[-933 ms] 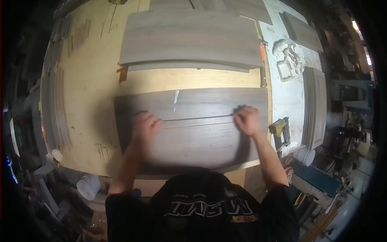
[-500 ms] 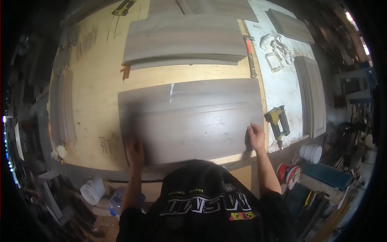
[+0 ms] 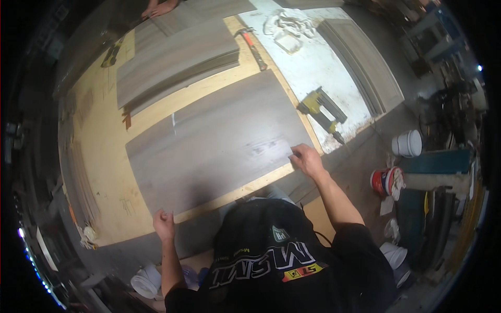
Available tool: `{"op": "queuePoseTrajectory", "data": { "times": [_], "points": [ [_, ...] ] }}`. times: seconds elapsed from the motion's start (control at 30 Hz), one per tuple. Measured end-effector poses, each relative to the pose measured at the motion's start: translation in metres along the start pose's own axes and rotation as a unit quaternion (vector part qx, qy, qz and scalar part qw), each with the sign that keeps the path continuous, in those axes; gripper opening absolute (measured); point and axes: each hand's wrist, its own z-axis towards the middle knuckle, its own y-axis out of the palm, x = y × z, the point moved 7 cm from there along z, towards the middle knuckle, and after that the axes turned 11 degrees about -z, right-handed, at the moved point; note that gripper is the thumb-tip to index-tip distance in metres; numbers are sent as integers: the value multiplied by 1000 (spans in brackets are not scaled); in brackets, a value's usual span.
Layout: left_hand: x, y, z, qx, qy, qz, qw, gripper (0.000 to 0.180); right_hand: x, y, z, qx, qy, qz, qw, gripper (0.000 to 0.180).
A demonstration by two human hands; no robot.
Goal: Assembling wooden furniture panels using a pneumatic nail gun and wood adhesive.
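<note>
A flat grey-brown wood-grain panel [image 3: 219, 135] lies on the pale wooden tabletop, a small white mark near its far edge. At its near left corner is my left hand [image 3: 164, 224], fingers curled and closed on the edge. My right hand [image 3: 309, 160] pinches the near right corner between thumb and fingers. To the right of the panel, a yellow and black nail gun [image 3: 324, 110] rests on a white surface. Beyond the panel's far right corner lies a claw hammer [image 3: 253, 49] with a red and black handle.
Stacked grey panels [image 3: 177, 65] lie beyond, and framed door panels [image 3: 360, 62] at the far right. Narrow strips [image 3: 81, 177] line the table's left side. Another person's hands [image 3: 160, 8] show at the far edge. A red bucket [image 3: 383, 181] and white bucket [image 3: 407, 143] stand right.
The view has turned, so the table appears slanted. A lengthwise line across the panel no longer shows. My hands are now at its near corners, and another person's hands have come into view.
</note>
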Motion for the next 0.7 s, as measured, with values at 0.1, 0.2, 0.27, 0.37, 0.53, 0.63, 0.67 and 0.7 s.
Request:
{"op": "queuePoseTrajectory", "data": {
  "times": [0.1, 0.2, 0.27, 0.37, 0.53, 0.63, 0.67, 0.7],
  "points": [
    [13, 1, 1, 39, -11, -55, 998, 36, 6, -1, 5, 46, -7, -5, 999, 23],
    [5, 2, 18, 19, 18, 50, 998, 37, 15, 2, 12, 40, 11, -10, 999, 22],
    [1, 6, 25, -6, -18, 23, 1000, 44, 20, -4, 15, 19, 15, -9, 1000, 23],
    [47, 11, 19, 16, 117, 173, 978, 53, 49, -29, 33, 87, 38, 9, 995, 23],
    [144, 99, -13, -118, 246, 253, 928, 67, 102, -61, 79, 156, 84, -86, 980, 60],
    [200, 179, -25, -202, 337, 234, 889, 61, 101, -57, 110, 85, 98, -45, 990, 86],
    [216, 204, -28, -227, 366, 229, 873, 59, 97, -61, 113, 83, 104, -38, 990, 88],
    [234, 226, -33, -239, 388, 214, 864, 57, 96, -64, 116, 82, 110, -31, 990, 90]
  ]
}}
